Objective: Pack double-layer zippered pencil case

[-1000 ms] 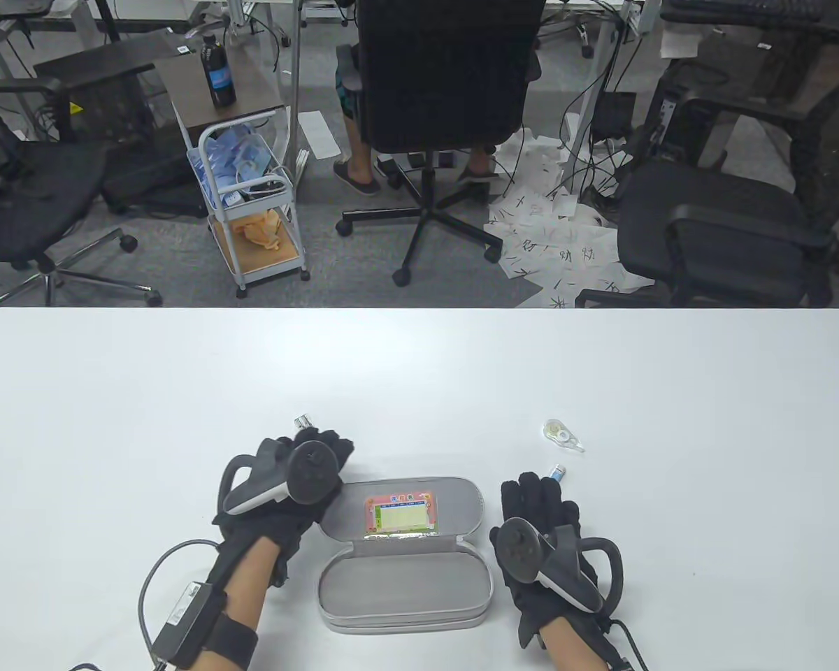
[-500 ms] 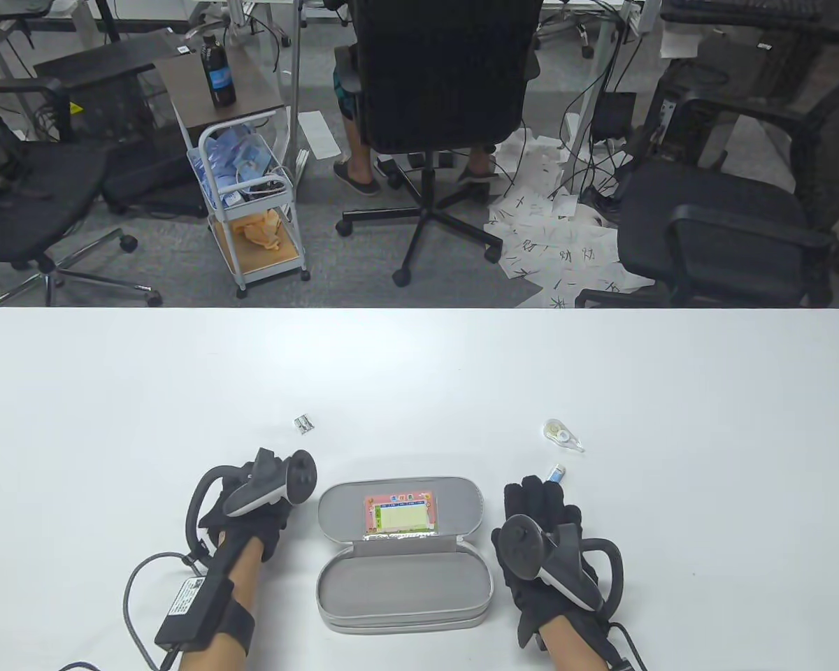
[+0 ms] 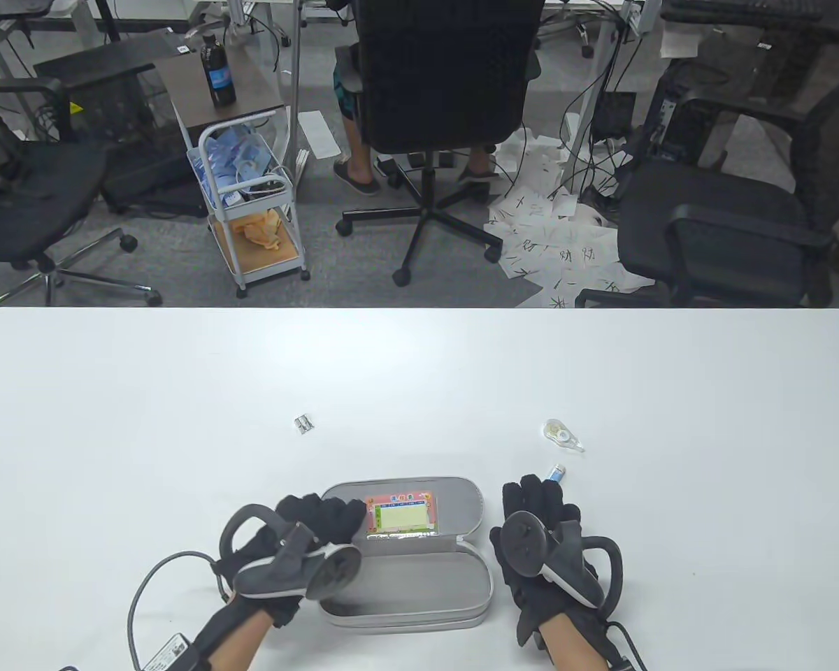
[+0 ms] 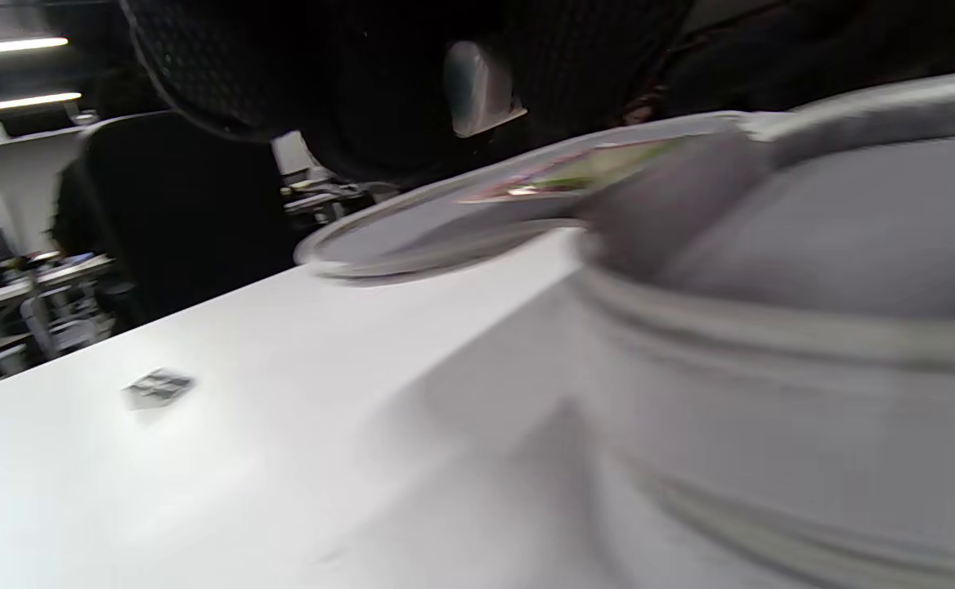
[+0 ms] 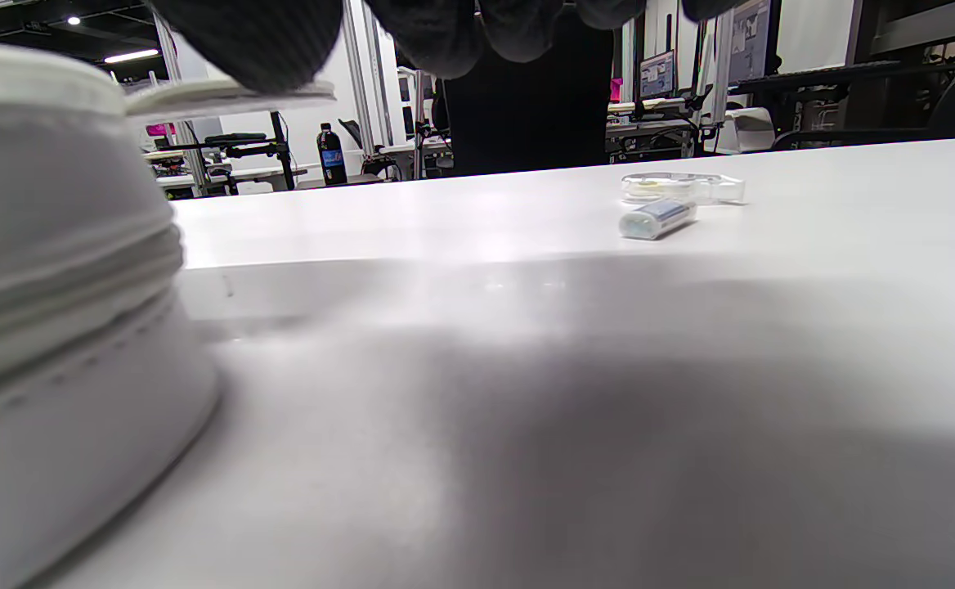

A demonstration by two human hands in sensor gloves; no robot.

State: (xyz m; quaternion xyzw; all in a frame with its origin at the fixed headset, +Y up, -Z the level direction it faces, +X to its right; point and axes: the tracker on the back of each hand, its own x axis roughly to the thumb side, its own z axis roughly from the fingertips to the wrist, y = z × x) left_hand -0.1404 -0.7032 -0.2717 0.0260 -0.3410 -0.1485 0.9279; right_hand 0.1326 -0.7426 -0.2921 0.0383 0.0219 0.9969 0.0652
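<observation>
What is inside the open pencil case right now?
The pencil case tray shows bare grey lining; its raised lid carries a colourful card. The left hand covers the left end of lid and tray, so anything under it cannot be seen.

I see a grey pencil case (image 3: 405,580) on the white table (image 3: 419,377) — its card (image 3: 400,516) pink-bordered, pale green inside — and both gloves black.

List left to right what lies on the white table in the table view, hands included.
Small metal pencil sharpener → open grey zippered pencil case → black-gloved right hand → clear correction tape dispenser. Left hand overlaps the case; small blue-capped item overlaps the right hand.
</observation>
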